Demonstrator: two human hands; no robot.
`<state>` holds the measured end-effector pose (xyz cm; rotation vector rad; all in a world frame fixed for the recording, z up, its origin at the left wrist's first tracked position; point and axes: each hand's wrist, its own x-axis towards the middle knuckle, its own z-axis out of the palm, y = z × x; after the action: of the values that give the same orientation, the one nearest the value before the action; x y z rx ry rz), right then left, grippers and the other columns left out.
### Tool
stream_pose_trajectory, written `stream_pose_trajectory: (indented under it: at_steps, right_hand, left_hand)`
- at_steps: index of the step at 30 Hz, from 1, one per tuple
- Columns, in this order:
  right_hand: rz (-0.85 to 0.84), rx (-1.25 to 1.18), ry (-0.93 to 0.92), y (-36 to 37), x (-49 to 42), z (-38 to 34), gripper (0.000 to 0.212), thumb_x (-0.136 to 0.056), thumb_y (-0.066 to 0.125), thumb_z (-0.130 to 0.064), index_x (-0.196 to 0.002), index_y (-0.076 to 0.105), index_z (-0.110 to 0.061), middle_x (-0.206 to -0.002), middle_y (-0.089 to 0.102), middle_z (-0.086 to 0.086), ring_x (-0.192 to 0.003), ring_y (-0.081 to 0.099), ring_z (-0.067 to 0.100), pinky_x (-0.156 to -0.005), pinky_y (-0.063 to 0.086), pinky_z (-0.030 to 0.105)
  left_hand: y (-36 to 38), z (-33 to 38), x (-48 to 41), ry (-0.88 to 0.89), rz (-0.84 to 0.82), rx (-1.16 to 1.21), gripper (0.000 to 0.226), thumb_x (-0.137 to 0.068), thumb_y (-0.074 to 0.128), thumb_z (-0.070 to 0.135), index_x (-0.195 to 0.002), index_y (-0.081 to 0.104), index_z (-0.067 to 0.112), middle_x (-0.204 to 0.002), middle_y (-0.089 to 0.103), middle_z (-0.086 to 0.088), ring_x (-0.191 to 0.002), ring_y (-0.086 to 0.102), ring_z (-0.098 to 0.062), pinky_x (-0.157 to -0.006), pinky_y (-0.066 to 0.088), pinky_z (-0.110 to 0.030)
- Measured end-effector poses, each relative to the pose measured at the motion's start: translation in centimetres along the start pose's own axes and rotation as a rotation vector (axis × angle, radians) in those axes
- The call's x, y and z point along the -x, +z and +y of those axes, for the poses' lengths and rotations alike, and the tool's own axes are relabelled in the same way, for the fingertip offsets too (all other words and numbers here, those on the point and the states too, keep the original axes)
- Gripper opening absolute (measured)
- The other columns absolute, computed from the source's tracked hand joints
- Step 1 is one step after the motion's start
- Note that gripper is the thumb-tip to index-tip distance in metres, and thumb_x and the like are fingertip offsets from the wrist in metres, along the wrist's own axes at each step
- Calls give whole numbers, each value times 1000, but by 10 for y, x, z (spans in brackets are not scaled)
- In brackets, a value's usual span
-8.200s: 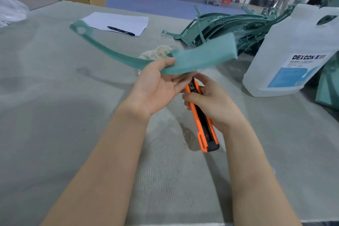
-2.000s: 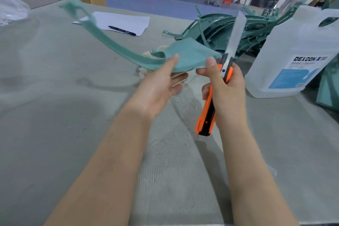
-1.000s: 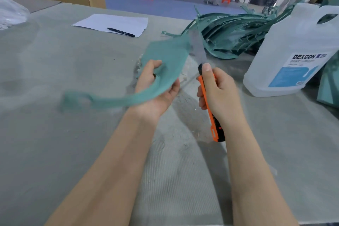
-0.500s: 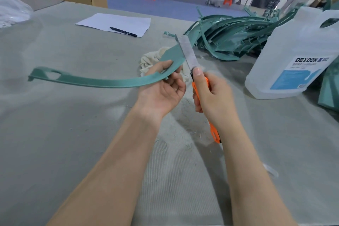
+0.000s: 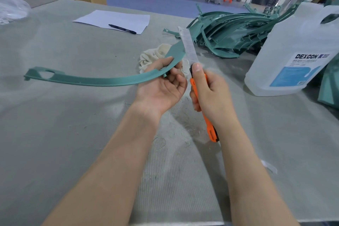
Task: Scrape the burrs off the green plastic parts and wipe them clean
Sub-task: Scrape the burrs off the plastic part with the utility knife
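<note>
A long curved green plastic part (image 5: 102,80) arcs from the left of the table up to the centre. My left hand (image 5: 163,82) holds it near its wide right end, thumb on top and fingers curled beneath. My right hand (image 5: 209,91) grips an orange utility knife (image 5: 203,108), thumb near the blade's base. The long extended blade (image 5: 189,46) lies against the part's wide end. A crumpled cream cloth (image 5: 154,55) sits on the table just behind my left hand.
A pile of several green parts (image 5: 231,33) lies at the back right. A large white DEXCON jug (image 5: 293,55) stands on the right. A white sheet (image 5: 113,20) with a black pen (image 5: 122,29) lies at the back. Fine shavings (image 5: 183,126) litter the grey table beneath my hands.
Since two seconds ago I have swung the part's long end down and to the left, so it now lies low and level. The knife blade has come against its wide end.
</note>
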<state>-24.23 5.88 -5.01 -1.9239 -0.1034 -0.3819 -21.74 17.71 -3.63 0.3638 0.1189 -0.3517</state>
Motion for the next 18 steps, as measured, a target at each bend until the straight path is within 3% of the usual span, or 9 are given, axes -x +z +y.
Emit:
stream_pose_trajectory:
  at_steps: [11,18]
  right_hand:
    - [-67,-87,23,0,4,-6,46,-100,43,-43,-63,42,-17,-52,44,4,-44,41,13,-40,37,22]
    - [-125,-56,-12,3,5,-6,44,-101,42,-44,-66,43,-17,-50,42,3,-44,41,15,-42,37,27]
  left_hand:
    - [1,-1,2,9,-32,36,9,-64,63,7,-59,69,2,-59,63,-3,-42,53,-7,-44,45,-18]
    - [2,2,1,42,24,22,15,-63,62,10,-50,67,4,-54,62,-2,-38,53,-5,-41,44,-15]
